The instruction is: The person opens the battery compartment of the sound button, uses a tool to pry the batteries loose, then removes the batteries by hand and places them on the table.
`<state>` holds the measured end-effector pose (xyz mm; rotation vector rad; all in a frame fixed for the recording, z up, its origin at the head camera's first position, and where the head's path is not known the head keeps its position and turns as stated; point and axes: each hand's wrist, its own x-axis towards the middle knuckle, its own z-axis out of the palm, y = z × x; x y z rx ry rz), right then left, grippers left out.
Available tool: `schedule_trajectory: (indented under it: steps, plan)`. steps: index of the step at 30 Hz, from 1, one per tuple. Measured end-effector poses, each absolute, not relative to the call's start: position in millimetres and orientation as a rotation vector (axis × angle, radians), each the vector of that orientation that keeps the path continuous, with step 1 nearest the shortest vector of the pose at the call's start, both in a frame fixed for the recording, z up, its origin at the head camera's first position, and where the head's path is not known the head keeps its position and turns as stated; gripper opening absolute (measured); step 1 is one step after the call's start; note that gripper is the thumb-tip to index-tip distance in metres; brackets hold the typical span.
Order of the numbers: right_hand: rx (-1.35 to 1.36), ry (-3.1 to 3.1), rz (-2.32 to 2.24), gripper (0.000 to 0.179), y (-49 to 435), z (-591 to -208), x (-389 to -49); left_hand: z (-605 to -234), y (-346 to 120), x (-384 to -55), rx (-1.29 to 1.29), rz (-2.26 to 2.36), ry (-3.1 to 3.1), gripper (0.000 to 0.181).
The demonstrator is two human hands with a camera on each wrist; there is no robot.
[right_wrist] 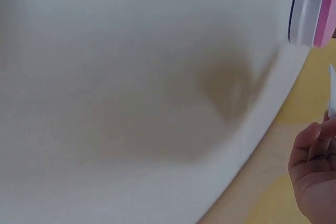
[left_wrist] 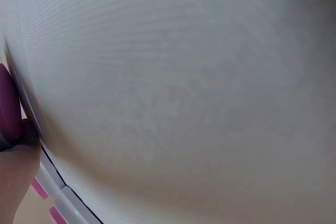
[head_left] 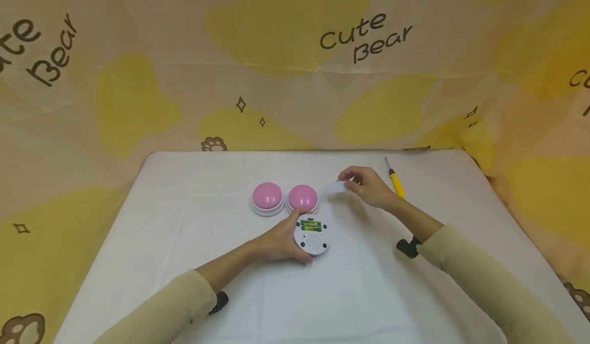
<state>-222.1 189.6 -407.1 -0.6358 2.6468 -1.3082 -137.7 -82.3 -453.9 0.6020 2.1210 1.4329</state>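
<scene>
My left hand (head_left: 280, 239) grips a round white button device (head_left: 314, 242) turned bottom up, thumb and fingers around its rim. Its underside shows a speaker grille, dark feet and an uncovered battery bay with green batteries (head_left: 311, 226). In the left wrist view the device's pink dome (left_wrist: 9, 106) faces down beside the hand (left_wrist: 18, 174). To the right, my right hand (head_left: 367, 186) pinches a thin whitish piece (head_left: 337, 187) above the table; what it is I cannot tell. The right wrist view shows that hand (right_wrist: 316, 169) with the piece's edge (right_wrist: 333, 93).
Two pink-domed white buttons, a left one (head_left: 267, 197) and a right one (head_left: 302, 198), stand side by side just beyond my left hand. A yellow-handled screwdriver (head_left: 396, 181) lies at the back right of the white table (head_left: 193, 180). A patterned cloth (head_left: 295, 93) hangs behind.
</scene>
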Motion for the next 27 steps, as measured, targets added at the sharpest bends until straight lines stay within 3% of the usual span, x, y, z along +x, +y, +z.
schedule_trajectory:
  steps: [27]
  plan:
    - [-0.315, 2.805, -1.21, 0.034, 219, -439, -277, -456, -84, -137, 0.626, 1.411, 2.13, 0.107]
